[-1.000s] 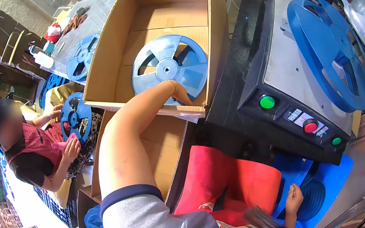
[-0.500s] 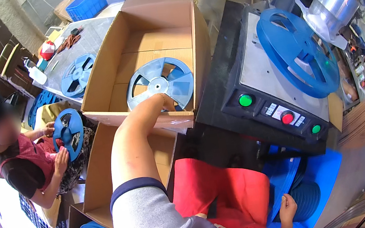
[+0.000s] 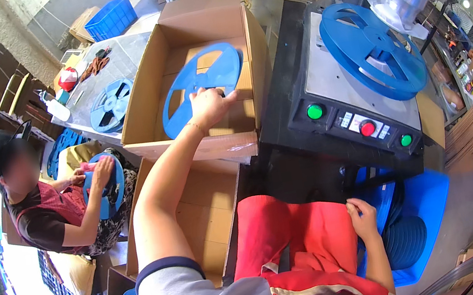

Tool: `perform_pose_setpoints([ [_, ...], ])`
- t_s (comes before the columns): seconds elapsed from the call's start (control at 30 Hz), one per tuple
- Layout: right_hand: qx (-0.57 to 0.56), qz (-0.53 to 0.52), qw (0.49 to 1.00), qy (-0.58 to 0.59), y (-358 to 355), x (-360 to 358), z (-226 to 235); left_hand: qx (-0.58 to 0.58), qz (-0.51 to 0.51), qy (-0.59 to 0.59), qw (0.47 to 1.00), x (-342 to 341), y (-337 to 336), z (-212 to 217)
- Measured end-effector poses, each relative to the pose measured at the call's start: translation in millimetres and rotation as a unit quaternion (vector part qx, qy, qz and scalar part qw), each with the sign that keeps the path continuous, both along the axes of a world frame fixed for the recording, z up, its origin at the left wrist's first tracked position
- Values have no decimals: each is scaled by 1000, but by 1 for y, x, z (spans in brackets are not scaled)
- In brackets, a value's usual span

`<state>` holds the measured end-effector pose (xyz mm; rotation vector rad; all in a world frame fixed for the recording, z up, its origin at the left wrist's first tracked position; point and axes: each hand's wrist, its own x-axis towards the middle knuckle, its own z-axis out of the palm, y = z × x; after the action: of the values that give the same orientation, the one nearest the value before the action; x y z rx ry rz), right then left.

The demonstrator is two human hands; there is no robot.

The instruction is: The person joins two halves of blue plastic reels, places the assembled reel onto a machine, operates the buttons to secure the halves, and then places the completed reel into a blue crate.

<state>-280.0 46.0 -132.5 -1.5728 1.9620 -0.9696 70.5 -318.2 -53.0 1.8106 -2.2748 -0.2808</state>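
My left hand [image 3: 212, 106] reaches over a cardboard box [image 3: 137, 117] in front of me. Its fingers close around the hub of a blue plastic reel flange [image 3: 181, 97], a spoked disc that is tilted and a little blurred inside the box. The fingertips are partly hidden behind the hub. My right hand [image 3: 363, 218] is down beside my red apron [image 3: 312, 225], by a blue bin [image 3: 431, 208]. Its fingers are curled in, and nothing shows in them. Several dark blue discs [image 3: 406, 242] stand stacked in that bin.
A machine with green and red buttons [image 3: 364, 126] stands on the right, bearing a blue reel [image 3: 373, 49]. An open carton [image 3: 213, 214] lies below the box. To the left, a seated person [image 3: 49, 204] wipes a blue disc [image 3: 108, 194] with a pink cloth.
My left hand has moved up from the box's near edge, and the flange that lay flat is now tilted. My right hand has risen beside the bin. The machine's reel looks unchanged.
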Motion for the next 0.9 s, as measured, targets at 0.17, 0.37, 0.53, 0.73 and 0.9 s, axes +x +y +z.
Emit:
perform_pose_setpoints([
  [0.17, -35, 88, 920, -380, -57, 62, 47, -214, -146, 43, 965, -23, 143, 75],
  [0.37, -55, 54, 796, -600, -65, 134, 98, -172, -269, 19, 948, -57, 288, 67],
  [0.53, -90, -53, 750, -653, -19, 133, 97, -227, -231, 107, 940, -68, 349, 57],
  [0.73, -174, -84, 803, -564, 21, 98, 68, 270, -11, 700, 661, -63, 395, 21],
  [0.9, -360, 294, 875, -135, 58, 80, 72, 551, -69, 777, 298, -28, 336, 7],
])
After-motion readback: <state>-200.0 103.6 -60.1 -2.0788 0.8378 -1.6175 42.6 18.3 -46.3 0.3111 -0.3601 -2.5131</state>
